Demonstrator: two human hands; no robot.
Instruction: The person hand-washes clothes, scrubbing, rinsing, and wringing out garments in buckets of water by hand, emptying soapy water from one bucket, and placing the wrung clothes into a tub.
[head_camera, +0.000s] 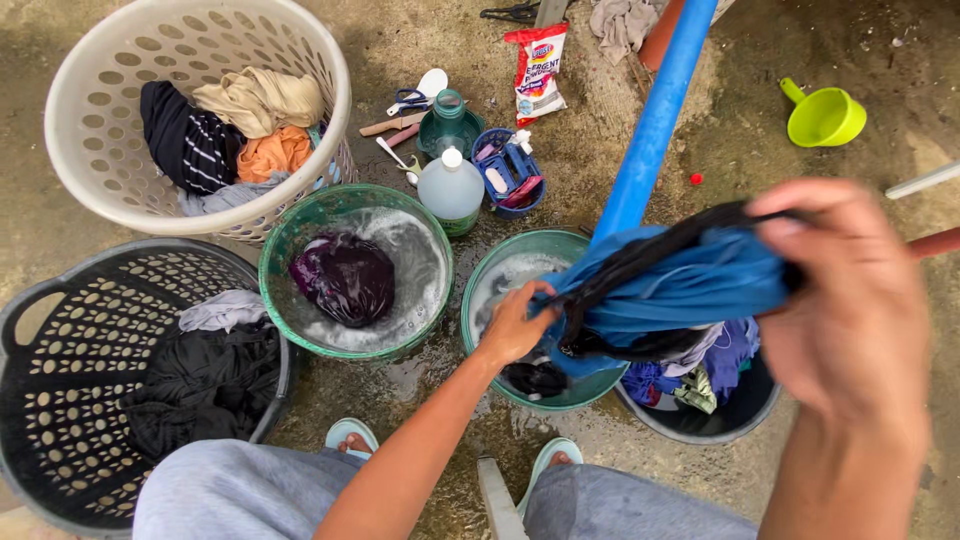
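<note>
**Blue garment stretched between two hands over the wash basins**

Closest in, the right hand (850, 300) is raised near the camera, its grip clenched on one end of a wet blue garment (680, 285) with dark trim. The cloth runs leftward and down to the left hand (515, 325), whose grip grasps the other end just above the rim of a green basin (490, 275) holding soapy water. So the garment hangs taut between both hands, over that basin and the dark bucket (700, 425) beside it, which is stuffed with blue and purple clothes.

Below, grey-clad knees and pale sandals (350, 435) rest on the wet concrete floor (420, 390).

To the left, a second green basin (300, 225) holds suds and a dark purple cloth (345, 278). A black basket (60, 400) beside it carries dark laundry.

Farther off, a white basket (90, 110) holds striped, orange and beige clothes. A clear bottle (452, 190), a small caddy (508, 172), a detergent pouch (538, 70) and a lime-green dipper (825, 118) lie beyond, with a blue pole (655, 120) slanting across.
</note>
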